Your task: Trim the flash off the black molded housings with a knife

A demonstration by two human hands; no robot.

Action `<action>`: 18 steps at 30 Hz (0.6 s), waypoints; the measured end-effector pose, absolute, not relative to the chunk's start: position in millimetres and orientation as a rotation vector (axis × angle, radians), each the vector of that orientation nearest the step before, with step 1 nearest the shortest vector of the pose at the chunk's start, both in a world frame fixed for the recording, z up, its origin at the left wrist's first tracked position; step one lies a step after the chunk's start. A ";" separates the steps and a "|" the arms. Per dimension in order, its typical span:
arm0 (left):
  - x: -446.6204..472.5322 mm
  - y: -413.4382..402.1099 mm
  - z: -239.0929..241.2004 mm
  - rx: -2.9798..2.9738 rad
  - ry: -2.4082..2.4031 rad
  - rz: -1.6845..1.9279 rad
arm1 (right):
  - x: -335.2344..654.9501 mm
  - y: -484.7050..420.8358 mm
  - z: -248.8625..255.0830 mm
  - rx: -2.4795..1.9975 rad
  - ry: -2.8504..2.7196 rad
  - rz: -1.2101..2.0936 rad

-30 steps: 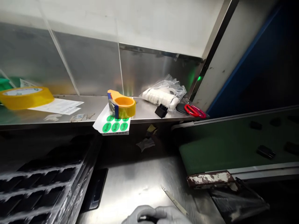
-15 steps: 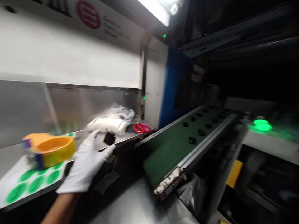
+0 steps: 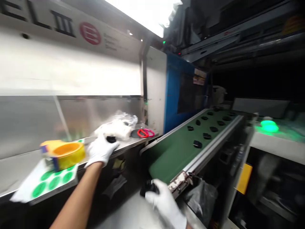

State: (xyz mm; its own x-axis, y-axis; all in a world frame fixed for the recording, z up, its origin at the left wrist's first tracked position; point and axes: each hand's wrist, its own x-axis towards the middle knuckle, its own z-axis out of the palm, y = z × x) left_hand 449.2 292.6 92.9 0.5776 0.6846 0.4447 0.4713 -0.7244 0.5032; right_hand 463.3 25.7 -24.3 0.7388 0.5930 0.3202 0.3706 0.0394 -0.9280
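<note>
My left hand (image 3: 101, 151), in a white glove, reaches over the metal ledge with its thumb and fingers closed around a small black plastic part (image 3: 111, 139). The lower side of that part is hidden by the glove. Low in the middle of the view, my right hand (image 3: 163, 200), also gloved in white, holds another black plastic part (image 3: 148, 187) before the conveyor's near end. Beyond my left hand lie a white cloth bundle (image 3: 116, 129) with clear plastic and red-handled scissors (image 3: 143, 133).
A green conveyor belt (image 3: 171, 156) carries several black parts (image 3: 197, 144) on the right. Yellow tape (image 3: 71, 156) stands on a sheet of green stickers (image 3: 54, 183) at left. Behind the ledge rises a white machine panel (image 3: 71, 73). A green lamp (image 3: 269, 126) glows at right.
My left hand has moved forward and closed around the black part on the ledge. My right hand has come into view holding a black part. The camera view has shifted slightly.
</note>
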 end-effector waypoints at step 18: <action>427.2 301.9 97.9 2.284 0.769 0.990 | 518.6 132.4 25.7 -1.772 -0.788 -0.118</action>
State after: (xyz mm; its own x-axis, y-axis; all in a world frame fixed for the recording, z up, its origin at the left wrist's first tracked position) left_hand 427.2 301.9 97.9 0.5692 0.6755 0.4687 0.2873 -0.6976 0.6564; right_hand 518.6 132.4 25.7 0.7708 0.4476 0.4533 0.5608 -0.1393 -0.8161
